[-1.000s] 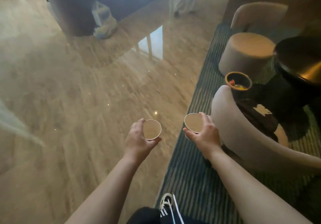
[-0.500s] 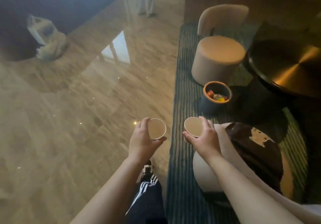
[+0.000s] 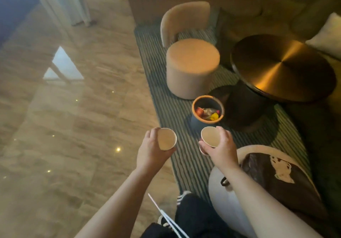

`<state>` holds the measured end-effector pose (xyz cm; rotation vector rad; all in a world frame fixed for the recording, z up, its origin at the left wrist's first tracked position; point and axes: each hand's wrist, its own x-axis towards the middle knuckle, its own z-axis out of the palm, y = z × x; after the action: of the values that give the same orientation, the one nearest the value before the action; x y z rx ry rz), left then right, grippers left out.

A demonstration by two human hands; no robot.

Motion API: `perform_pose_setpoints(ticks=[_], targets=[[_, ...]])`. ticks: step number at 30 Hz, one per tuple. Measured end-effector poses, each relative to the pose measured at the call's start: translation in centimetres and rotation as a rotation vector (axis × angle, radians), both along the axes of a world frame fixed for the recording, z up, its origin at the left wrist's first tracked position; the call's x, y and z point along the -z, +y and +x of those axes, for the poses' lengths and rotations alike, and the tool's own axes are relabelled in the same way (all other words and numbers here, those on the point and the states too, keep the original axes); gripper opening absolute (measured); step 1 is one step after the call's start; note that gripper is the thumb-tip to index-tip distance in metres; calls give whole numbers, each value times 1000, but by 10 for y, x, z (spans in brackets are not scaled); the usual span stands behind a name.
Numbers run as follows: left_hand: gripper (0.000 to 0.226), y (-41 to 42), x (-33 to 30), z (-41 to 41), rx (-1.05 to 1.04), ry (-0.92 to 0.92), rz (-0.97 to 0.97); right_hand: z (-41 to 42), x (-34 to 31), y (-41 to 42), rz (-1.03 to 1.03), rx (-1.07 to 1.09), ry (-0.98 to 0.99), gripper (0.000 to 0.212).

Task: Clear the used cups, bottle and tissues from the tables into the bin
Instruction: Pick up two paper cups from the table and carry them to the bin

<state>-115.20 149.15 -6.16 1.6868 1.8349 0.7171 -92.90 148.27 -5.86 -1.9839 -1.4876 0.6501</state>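
My left hand (image 3: 150,150) is curled round a plain pale paper cup (image 3: 166,139), thumb under its near side and fingers over the far side, mouth tipped up toward me. My right hand (image 3: 220,149) grips a second pale paper cup (image 3: 210,137) the same way, fingers wrapped over its right wall and thumb on the near side. Both cups look empty inside, and they hang apart, side by side, well above the floor.

Just beyond the cup in my right hand stands the small round dark bin with an orange rim (image 3: 207,110), already holding bright wrappers and scraps. It sits ahead and slightly left of that grip, ahead and to the right of my left grip.

The risk, as I judge it, lies in the drop. The bin's mouth is narrow, so a cup let go from this height, or both let go together, could clip the rim and roll off. The left cup has farther to travel sideways; releasing it short of the rim would land it on the floor. Any dregs could spill if I tilt too soon.

Below my right forearm lies a pale rounded seat with a dark printed cushion (image 3: 280,178). The bin stands on a dark green striped rug (image 3: 186,156); under my left grip the floor is glossy tan stone (image 3: 73,127) with light reflections. Farther off sit a beige cylindrical stool (image 3: 192,68), a curved beige chair back (image 3: 184,18), and to the right a round brushed-brass table top (image 3: 282,68) on a dark base.
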Motion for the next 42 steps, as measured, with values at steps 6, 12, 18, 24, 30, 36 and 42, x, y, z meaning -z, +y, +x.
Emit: perform_pose_setpoints(ticks=[6,12,18,24,30,36,42], targets=[[76,123,27,31,146,-11,-23,26,34,82,8,178,-8,71],[77,256,59,65,296,22,-81,51,79,183,-12,315,41,66],[79,387,68,90,480,134,-133,75,92,276,-77,467,123,70],[79,470,79,141,676,165,-204,90,92,324,-137,629,128,72],[77,538,119,191,832,171,-276,98,117,364,-200,801,174,72],[86,583,217,252,1042,165,-457,98,200,396,-258,1028,242,66],[96,605,327,289,1134,243,-520,99,314,436,-373,1179,217,80]])
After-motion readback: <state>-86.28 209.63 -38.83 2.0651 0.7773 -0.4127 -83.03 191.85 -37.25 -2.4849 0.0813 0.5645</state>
